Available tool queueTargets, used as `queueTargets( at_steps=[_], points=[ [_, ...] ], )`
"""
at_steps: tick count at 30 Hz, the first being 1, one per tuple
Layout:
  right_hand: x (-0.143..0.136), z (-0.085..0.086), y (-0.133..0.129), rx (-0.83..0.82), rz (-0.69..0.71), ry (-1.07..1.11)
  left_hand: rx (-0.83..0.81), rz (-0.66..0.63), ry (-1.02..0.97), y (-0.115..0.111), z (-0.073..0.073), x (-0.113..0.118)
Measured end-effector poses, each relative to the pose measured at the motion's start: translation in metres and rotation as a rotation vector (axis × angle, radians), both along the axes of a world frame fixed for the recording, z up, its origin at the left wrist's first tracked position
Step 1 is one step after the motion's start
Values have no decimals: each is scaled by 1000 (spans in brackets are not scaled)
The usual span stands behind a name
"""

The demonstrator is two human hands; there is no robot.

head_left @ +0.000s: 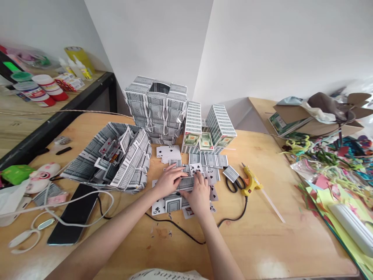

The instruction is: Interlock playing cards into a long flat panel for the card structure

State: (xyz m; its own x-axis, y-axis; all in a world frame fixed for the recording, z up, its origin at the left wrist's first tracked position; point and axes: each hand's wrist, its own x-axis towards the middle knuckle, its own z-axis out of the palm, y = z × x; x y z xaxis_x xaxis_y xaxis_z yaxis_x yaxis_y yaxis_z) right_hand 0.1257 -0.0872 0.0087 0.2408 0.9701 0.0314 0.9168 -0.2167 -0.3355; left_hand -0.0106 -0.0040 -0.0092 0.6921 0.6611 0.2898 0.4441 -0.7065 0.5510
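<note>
A patch of joined playing cards [174, 203] lies on the table in front of me, mostly patterned backs up, with some faces showing at its edges. My left hand [169, 180] rests on its left half, fingers stretched out over the cards. On the right half, my right hand [198, 194] has its fingertips against a face-up spade card [196, 168] and its thumb bent inward on the patch. The fingers hide part of the cards beneath. Just behind the left hand is a small pile of face-up cards [168, 151].
A basket made of cards [84, 155] holds loose cards at left. Behind stand a card-built box [157, 111] and stacked card packs [220, 122]. Black scissors [232, 186] and a yellow glue gun [251, 181] with a trailing cord [180, 227] lie near. A phone [71, 216] lies left.
</note>
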Motion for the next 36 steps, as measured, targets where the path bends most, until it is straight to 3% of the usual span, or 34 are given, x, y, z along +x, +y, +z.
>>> queueTargets(
  at_steps=[7, 13, 22, 28, 36],
  points=[
    [7, -2, 4, 0, 64, 10, 61, -149, 99, -2, 9, -4],
    [6, -4, -2, -10, 86, 19, 115, -193, 172, -8, 18, -4],
    [8, 11, -1, -105, 201, -104, 180, -125, 247, -24, 29, -8],
    [7, 14, -2, -109, 230, -135, 183, -62, 258, -35, 29, -15],
    [5, 15, -2, -123, 249, -167, 186, -78, 263, -40, 29, -32]
  ],
)
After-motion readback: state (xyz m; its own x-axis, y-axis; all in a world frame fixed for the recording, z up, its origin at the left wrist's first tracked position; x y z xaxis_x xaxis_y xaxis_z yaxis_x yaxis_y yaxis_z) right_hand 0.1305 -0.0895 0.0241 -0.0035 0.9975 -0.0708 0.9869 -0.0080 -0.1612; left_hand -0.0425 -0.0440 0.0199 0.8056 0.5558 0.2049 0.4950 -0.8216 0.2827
